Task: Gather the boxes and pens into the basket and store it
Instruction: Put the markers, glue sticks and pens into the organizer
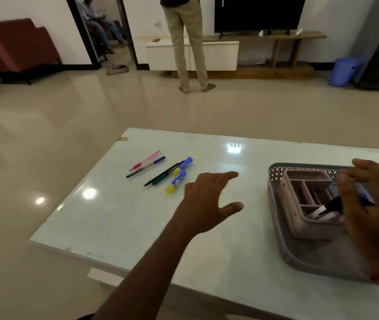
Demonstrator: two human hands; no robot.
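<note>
Four pens (148,166) and two glue sticks (179,175) outside the basket (276,204).

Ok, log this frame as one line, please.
left hand: open, over table | right hand: placing markers in organizer inside basket | pens, glue sticks: on table

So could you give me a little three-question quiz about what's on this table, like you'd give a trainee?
1. True or false: the left hand is gripping a pen.
2. How many glue sticks lie loose on the table?
3. Which sits inside the grey basket? A) the pink pen B) a brown compartment organizer C) a remote

Key:
1. False; it hovers open and empty over the table.
2. Two: one nearer, one behind it.
3. B; the organizer stands in the basket, where the right hand is over it with markers. The pink pen lies out on the table.
</note>
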